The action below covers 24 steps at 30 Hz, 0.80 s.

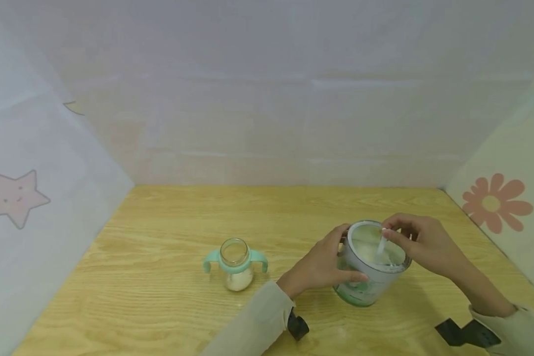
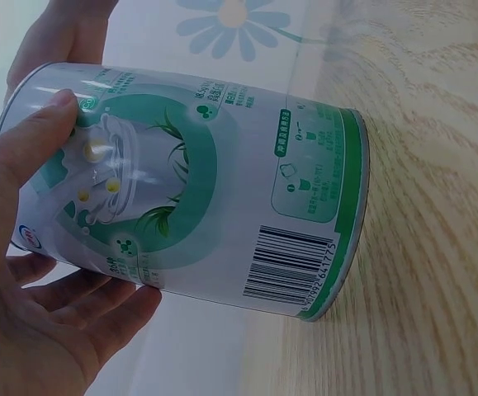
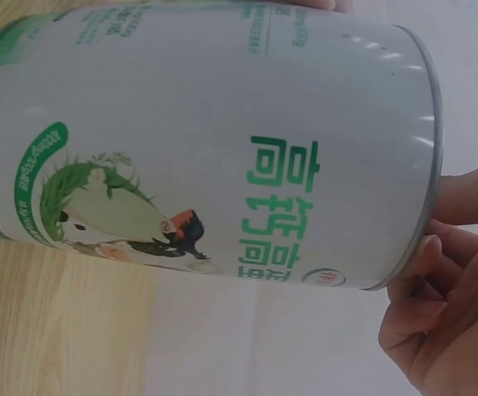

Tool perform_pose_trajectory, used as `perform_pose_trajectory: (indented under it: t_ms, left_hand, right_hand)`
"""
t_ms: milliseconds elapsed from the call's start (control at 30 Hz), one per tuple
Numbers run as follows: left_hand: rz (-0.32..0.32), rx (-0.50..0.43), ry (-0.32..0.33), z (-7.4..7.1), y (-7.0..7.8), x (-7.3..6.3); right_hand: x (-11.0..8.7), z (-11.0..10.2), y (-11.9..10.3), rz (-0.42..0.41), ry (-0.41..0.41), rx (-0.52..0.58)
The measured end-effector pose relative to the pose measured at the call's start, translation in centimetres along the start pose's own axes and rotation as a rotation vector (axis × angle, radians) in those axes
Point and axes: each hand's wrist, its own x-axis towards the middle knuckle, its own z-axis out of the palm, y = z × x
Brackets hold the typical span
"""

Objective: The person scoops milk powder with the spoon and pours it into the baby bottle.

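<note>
An open milk powder can (image 1: 360, 282), white and green with a cow picture on its label, stands on the right of the table in the head view. My left hand (image 1: 318, 262) grips it from the left, the thumb along its near side and the fingers round the far side. My right hand (image 1: 427, 242) is over the can's right rim and pinches the white handle of a scoop (image 1: 381, 244). The scoop's lower end is inside the can, among pale powder. In the right wrist view the can (image 3: 181, 157) hides the scoop, and curled fingers (image 3: 416, 313) show at its rim.
A glass baby bottle (image 1: 238, 279) with mint-green side handles stands uncapped left of the can, white powder in its bottom. The wooden table (image 1: 169, 217) is bounded by pale cloth walls (image 1: 267, 109) behind and at both sides. Black straps (image 1: 467, 333) are on the wrists.
</note>
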Motion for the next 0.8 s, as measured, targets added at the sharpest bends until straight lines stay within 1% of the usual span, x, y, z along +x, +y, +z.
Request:
perform_pose_trajectory:
  t_ms: [133, 333, 433, 800]
  left_hand:
    - [0.009, -0.017, -0.004, 0.1, -0.1, 0.0]
    - [0.022, -0.037, -0.002, 0.2, -0.2, 0.0]
    - [0.021, -0.033, -0.005, 0.2, -0.3, 0.1]
    - [0.013, -0.045, -0.006, 0.2, -0.3, 0.0]
  right_hand:
    - [0.1, -0.1, -0.1, -0.019, 0.003, -0.004]
    - [0.2, -0.5, 0.0, -0.117, 0.024, 0.026]
    - [0.3, -0.7, 0.0, -0.147, 0.027, 0.05]
    - [0.4, -1.6, -0.3, -0.233, -0.003, 0.104]
